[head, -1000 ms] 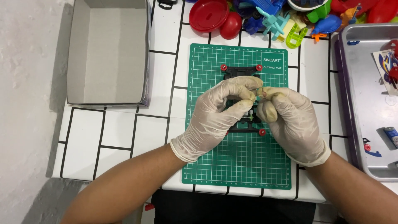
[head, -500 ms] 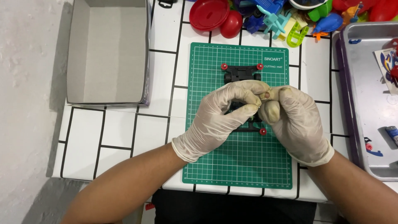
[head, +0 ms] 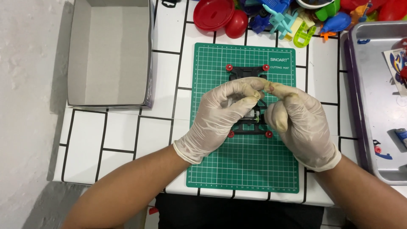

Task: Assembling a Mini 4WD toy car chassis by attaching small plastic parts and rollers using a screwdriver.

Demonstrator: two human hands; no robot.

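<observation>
A black toy chassis [head: 247, 73] with small red wheels [head: 229, 67] lies on a green cutting mat [head: 241, 169]. Both my hands wear pale gloves and hover over its middle, hiding most of it. My left hand [head: 220, 116] curls over the chassis from the left, its fingers closed around the frame. My right hand [head: 302, 123] comes in from the right, with thumb and forefinger pinched on a tiny part where they meet my left fingertips. What that part is cannot be made out.
An open grey cardboard box [head: 108, 55] sits at the upper left. A red lid [head: 213, 13] and several colourful plastic toys [head: 296, 21] line the back. A metal tray [head: 377, 106] with small parts stands at the right. The white tiled table [head: 123, 135] ends at the left.
The spot where my fingertips meet has shifted a little farther up the mat. My right thumb and forefinger have stretched toward my left index finger. The chassis stays in place.
</observation>
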